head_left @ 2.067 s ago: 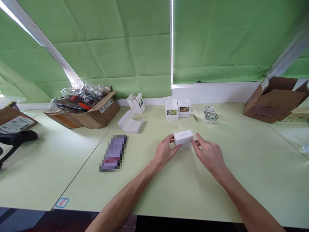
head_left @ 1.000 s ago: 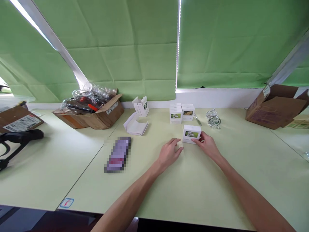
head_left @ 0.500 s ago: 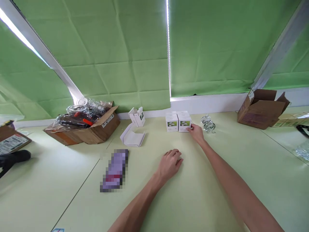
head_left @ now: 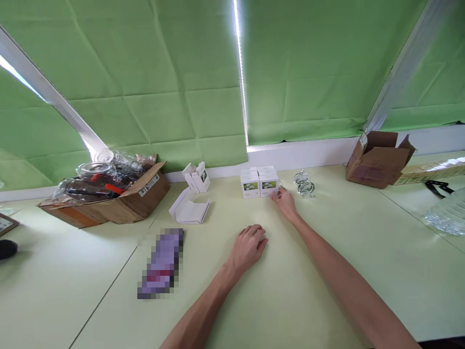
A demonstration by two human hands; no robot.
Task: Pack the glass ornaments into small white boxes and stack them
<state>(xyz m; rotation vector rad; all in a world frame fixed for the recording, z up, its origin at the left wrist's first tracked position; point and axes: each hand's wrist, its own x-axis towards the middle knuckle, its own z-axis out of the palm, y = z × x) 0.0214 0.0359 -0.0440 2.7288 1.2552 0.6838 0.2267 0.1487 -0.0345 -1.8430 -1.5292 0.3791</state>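
Right grip (head_left: 284, 202) touches a smooth, square-edged white carton (head_left: 268, 183), green picture facing forward.

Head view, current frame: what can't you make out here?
In the head view:
Purple object: details, masked by pixelation.
Right front white box: lettering, too small.
Right hand: grip on that box, uncertain; fingertips too small.
Left hand: palm, hidden by its back.
Brown carton at right: interior, mostly hidden by walls and flaps.
Ribbed clear plastic item: cut off by right edge.
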